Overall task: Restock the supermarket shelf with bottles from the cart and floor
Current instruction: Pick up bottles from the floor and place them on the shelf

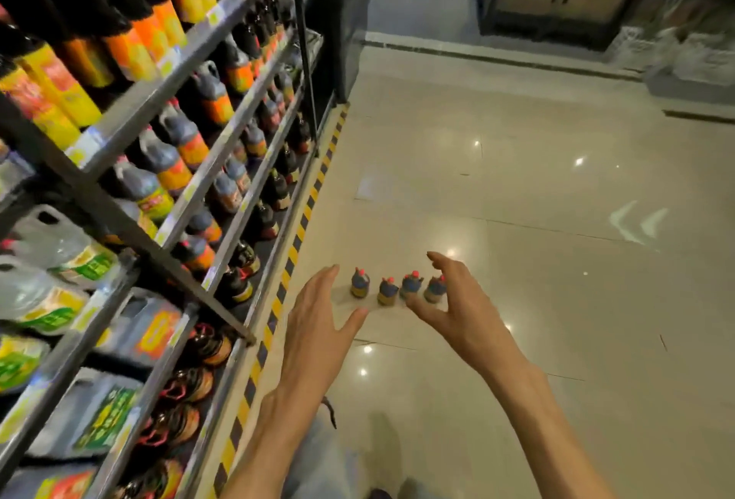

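four small dark bottles with red caps and yellow-brown labels [393,287] stand upright in a row on the glossy beige tiled floor [517,188], beside the yellow-and-black striped edge strip [296,240] at the base of the grey metal supermarket shelf [171,89]. left hand [318,323] is on the shelf side of the row, fingers straight and spread, holding nothing. right hand [457,299] is at the far end of the row from the shelf, fingers loosely curved, overlapping the end bottle; contact cannot be told.
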The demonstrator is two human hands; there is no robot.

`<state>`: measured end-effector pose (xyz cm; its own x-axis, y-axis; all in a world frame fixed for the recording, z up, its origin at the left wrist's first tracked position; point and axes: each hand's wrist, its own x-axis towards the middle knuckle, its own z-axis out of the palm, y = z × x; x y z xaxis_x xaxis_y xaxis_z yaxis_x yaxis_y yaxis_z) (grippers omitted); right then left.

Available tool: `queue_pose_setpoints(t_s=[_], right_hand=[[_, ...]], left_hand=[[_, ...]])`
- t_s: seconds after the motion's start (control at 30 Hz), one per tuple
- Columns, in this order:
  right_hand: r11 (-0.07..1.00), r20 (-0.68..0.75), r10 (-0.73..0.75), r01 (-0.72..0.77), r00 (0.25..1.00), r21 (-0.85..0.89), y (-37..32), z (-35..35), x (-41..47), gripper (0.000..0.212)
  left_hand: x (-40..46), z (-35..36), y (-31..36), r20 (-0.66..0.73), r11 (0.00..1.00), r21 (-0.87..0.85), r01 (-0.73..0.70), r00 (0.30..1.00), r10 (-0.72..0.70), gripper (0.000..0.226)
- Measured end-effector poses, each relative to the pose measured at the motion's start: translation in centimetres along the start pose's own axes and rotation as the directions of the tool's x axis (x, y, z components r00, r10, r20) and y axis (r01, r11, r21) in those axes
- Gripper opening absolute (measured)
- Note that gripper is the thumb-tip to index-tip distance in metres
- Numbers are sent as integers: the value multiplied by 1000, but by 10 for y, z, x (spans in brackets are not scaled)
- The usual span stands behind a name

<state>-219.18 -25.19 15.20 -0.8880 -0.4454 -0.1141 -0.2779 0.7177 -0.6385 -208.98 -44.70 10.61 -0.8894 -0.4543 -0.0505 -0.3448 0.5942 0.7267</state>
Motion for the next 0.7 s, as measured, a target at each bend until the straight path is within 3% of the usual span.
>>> queue_pose_setpoints(t_s=[0.43, 0.7], right_hand=[[971, 128, 182, -157, 975, -180, 56, 94, 305, 80], [932, 154, 337, -305, 929, -196, 182, 214, 413, 91]], left_hand=[[332, 83, -103, 308, 974, 218, -67, 951, -3, 78], [443, 235, -228, 471, 908, 406, -98, 874, -117, 83]])
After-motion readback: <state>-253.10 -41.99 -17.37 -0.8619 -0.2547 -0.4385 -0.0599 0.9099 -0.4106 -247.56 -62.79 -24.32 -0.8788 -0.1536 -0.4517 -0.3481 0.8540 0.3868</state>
